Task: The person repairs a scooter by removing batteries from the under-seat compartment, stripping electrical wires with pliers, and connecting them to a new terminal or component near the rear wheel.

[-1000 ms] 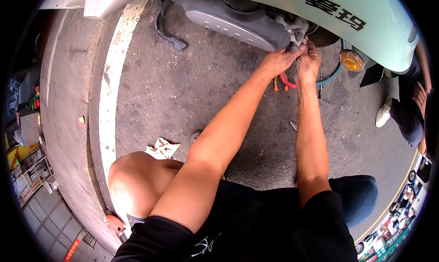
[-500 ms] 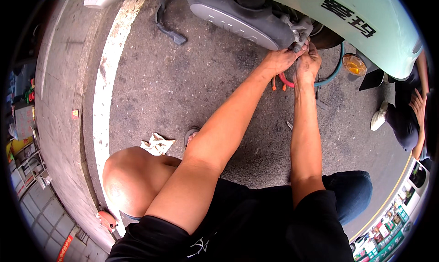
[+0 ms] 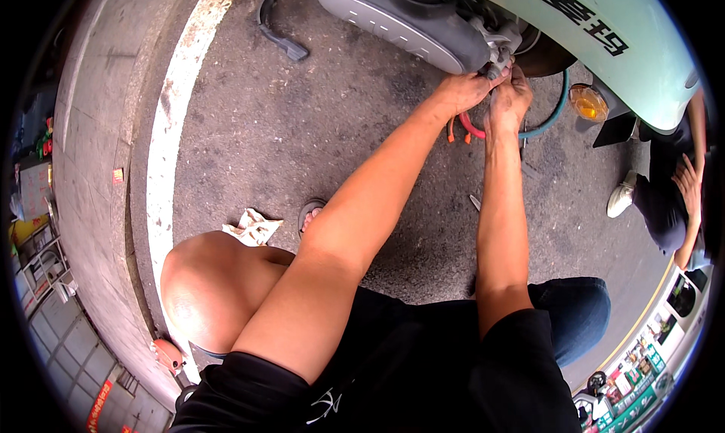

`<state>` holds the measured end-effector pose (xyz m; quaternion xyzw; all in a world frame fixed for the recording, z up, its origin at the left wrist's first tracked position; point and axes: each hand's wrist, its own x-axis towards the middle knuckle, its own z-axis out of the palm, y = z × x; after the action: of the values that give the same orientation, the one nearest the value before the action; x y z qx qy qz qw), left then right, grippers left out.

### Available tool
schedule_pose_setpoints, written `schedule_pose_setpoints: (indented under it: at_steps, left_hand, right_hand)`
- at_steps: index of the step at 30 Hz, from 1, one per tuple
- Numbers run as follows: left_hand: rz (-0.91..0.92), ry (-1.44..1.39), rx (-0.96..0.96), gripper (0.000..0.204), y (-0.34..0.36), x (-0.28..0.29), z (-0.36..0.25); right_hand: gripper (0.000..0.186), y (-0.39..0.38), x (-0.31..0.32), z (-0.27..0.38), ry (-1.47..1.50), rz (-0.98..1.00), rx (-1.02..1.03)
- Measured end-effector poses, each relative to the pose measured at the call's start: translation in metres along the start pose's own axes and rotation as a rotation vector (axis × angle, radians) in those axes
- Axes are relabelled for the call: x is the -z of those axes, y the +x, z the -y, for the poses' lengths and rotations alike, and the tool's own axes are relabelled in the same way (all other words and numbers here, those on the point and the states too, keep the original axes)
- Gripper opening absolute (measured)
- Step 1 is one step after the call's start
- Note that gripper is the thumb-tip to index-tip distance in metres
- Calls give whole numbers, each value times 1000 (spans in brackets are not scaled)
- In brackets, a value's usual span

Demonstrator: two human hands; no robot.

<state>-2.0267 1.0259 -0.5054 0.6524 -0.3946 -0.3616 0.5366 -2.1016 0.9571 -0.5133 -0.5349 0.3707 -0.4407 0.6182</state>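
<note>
My left hand [image 3: 467,92] has its fingers closed at a silver metal fitting [image 3: 500,52] beside the wheel of a pale-green scooter [image 3: 627,25]. Just right of it, my right hand [image 3: 510,99] is pinched at the underside of that fitting; whatever small part its fingertips grip is hidden. A grey and black casing [image 3: 400,33] lies above my left hand. Beneath and behind my hands run a red hose [image 3: 472,129] and a teal hose [image 3: 555,116], with orange-handled items [image 3: 451,131] partly visible on the asphalt.
Another person [image 3: 664,191] crouches at the right by an amber reflector [image 3: 587,101]. A white cloth [image 3: 251,226] and a small metal tool [image 3: 473,201] lie on the ground. A black stand [image 3: 291,49] hangs upper left. A curb [image 3: 132,206] and painted line run along the left.
Both hands stay at the fitting with little movement. The whole view has shifted slightly, the scooter appearing further right and the cloth and forearms further left and up.
</note>
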Motion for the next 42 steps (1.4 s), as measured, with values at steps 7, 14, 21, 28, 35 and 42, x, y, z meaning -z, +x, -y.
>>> schedule_pose_setpoints:
  at_steps: [7, 14, 21, 28, 35, 42]
  left_hand:
    - [74, 68, -26, 50, 0, -2, -4]
    - [13, 206, -205, 45, 10, -8, 29]
    - [120, 123, 95, 64, -2, 4, -7]
    - [82, -2, 47, 74, -2, 3, -7]
    - [71, 28, -31, 75, 0, 4, 5]
    - [122, 92, 81, 73, -2, 6, -3]
  right_hand:
    - [21, 4, 9, -5, 0, 19, 9]
    - [16, -3, -6, 4, 27, -16, 4]
    - [17, -3, -4, 4, 3, -43, 12]
    - [22, -1, 0, 2, -24, -9, -6]
    - [18, -6, -9, 7, -8, -27, 22]
    - [19, -4, -2, 1, -48, -19, 16]
